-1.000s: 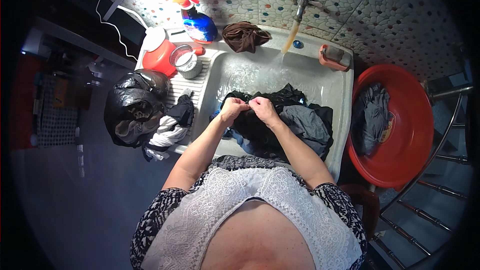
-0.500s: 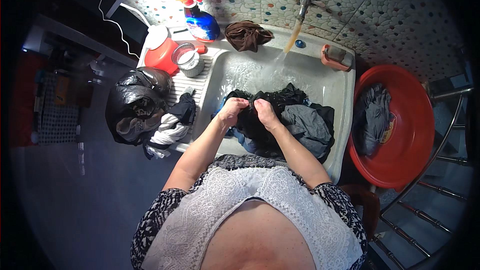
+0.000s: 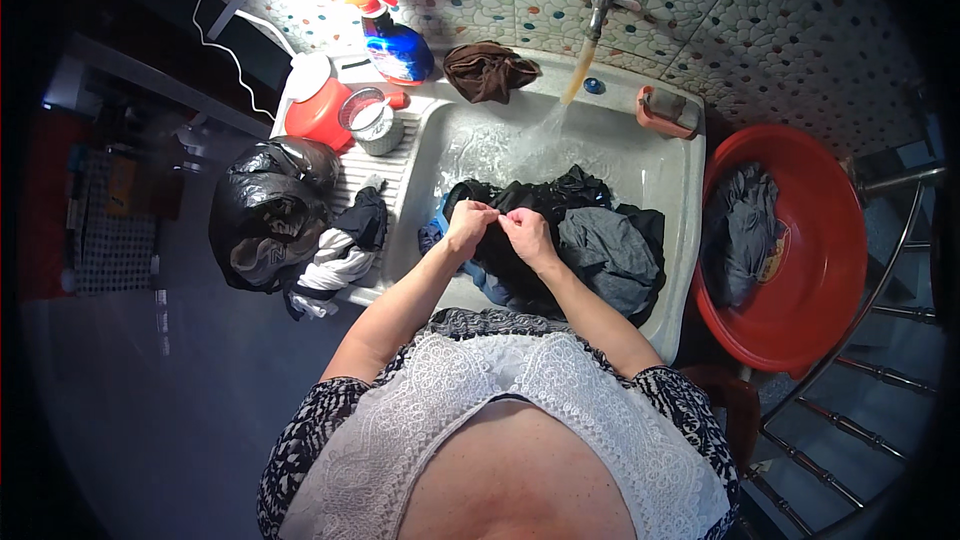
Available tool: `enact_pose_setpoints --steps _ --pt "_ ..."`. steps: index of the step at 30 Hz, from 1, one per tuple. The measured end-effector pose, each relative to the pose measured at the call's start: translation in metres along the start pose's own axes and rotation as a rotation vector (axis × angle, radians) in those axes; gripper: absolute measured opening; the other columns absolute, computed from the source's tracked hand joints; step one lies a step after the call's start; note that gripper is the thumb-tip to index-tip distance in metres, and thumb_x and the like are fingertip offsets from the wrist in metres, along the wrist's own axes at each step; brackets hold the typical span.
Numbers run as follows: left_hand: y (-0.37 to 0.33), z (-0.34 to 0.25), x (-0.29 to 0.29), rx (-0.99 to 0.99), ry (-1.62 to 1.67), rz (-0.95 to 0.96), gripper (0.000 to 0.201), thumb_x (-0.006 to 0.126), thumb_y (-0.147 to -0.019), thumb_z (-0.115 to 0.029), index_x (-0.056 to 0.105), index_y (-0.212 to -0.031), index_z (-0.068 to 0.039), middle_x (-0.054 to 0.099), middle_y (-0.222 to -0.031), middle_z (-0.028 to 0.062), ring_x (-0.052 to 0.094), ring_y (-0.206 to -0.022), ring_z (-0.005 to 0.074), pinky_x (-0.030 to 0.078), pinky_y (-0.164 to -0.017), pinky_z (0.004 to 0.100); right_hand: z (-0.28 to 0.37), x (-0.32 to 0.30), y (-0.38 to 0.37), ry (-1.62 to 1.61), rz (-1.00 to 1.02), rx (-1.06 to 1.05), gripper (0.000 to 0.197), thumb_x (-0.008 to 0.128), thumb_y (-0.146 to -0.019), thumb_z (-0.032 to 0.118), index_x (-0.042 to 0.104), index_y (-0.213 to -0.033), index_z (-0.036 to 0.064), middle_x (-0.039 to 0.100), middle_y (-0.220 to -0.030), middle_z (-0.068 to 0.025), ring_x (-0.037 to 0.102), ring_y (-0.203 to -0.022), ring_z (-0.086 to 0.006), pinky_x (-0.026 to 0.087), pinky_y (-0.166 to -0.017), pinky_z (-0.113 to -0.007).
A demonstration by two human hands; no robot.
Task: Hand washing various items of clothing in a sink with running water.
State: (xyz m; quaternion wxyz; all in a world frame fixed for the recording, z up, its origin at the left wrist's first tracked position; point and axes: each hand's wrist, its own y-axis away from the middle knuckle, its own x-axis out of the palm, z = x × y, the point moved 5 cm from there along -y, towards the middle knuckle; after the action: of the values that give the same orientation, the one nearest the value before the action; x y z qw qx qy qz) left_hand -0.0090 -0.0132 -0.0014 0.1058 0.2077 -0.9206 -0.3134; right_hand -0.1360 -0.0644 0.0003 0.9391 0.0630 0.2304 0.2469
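My left hand [image 3: 470, 227] and my right hand [image 3: 530, 236] meet fingertip to fingertip over the sink [image 3: 422, 155]. Both are closed in a pinch on a dark black garment [image 3: 510, 275], whose folds lie beneath them; the exact bit between the fingertips is hidden. Right of my right hand lies a grey garment [image 3: 605, 245], on top of more black cloth. Some blue cloth [image 3: 490, 285] shows under my left wrist. Behind the laundry, water runs from the wall tap [image 3: 598, 8] into the sink.
On the sink's ledge are a blue spray bottle [image 3: 397, 48], a brown cloth [image 3: 490, 72], a soap dish [image 3: 668, 112], a red container [image 3: 320, 112] and a grey cup [image 3: 377, 130]. At left, a black bag [image 3: 265, 200] adjoins black-and-white clothes [image 3: 340, 260]. A red basin [image 3: 815, 250] stands at right.
My hands have come closer together, their fingertips now meeting above the black garment. The whole view has shifted slightly.
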Motion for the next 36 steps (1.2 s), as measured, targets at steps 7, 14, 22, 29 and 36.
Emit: enact_pose_setpoints --steps 7,14,22,29,36 --pt "-0.002 0.005 0.009 0.241 -0.555 0.012 0.018 0.054 -0.083 -0.011 0.061 -0.082 0.005 0.058 -0.069 0.0043 0.052 -0.062 0.0109 0.042 -0.055 0.0278 -0.005 -0.005 0.009 -0.063 -0.033 -0.061 0.018 0.062 -0.073 0.018 0.061 -0.073 0.0004 0.062 -0.065 -0.0151 0.063 -0.062 -0.0243 0.048 -0.058 -0.034" --pt "-0.006 0.012 0.018 0.346 -0.688 -0.006 0.023 0.048 -0.080 -0.015 0.059 -0.083 0.005 0.060 -0.078 0.0271 0.061 -0.079 0.0395 0.047 -0.070 0.0435 -0.001 -0.004 0.023 -0.247 -0.200 -0.152 0.010 0.059 -0.075 0.010 0.056 -0.069 0.0023 0.047 -0.055 -0.0001 0.043 -0.051 -0.0070 0.037 -0.047 -0.025" --pt "0.010 0.011 0.026 0.462 -0.968 0.028 0.018 0.052 -0.080 -0.016 0.058 -0.087 0.000 0.062 -0.084 0.0205 0.061 -0.083 0.0334 0.048 -0.071 0.0387 -0.034 -0.002 0.018 -0.327 0.240 0.322 0.025 0.058 -0.066 0.015 0.052 -0.052 -0.0049 0.046 -0.047 -0.0057 0.045 -0.049 -0.0105 0.037 -0.046 -0.034" --pt "0.013 0.008 0.033 0.430 -0.742 0.126 0.022 0.050 -0.085 -0.017 0.063 -0.088 0.001 0.064 -0.078 0.0153 0.063 -0.079 0.0221 0.048 -0.073 0.0324 -0.016 -0.015 0.023 -0.365 -0.133 0.089 0.025 0.054 -0.071 0.013 0.047 -0.049 0.0045 0.041 -0.049 0.0019 0.036 -0.045 -0.0080 0.027 -0.042 -0.029" --pt "0.039 0.004 0.046 0.372 -0.653 0.384 0.034 0.053 -0.087 -0.034 0.063 -0.077 -0.003 0.060 -0.067 0.0129 0.059 -0.064 0.0234 0.045 -0.063 0.0356 -0.040 -0.034 -0.009 -0.797 -0.258 0.566 0.023 0.054 -0.071 0.014 0.044 -0.051 0.0125 0.038 -0.044 0.0022 0.035 -0.033 -0.0108 0.028 -0.032 -0.027"
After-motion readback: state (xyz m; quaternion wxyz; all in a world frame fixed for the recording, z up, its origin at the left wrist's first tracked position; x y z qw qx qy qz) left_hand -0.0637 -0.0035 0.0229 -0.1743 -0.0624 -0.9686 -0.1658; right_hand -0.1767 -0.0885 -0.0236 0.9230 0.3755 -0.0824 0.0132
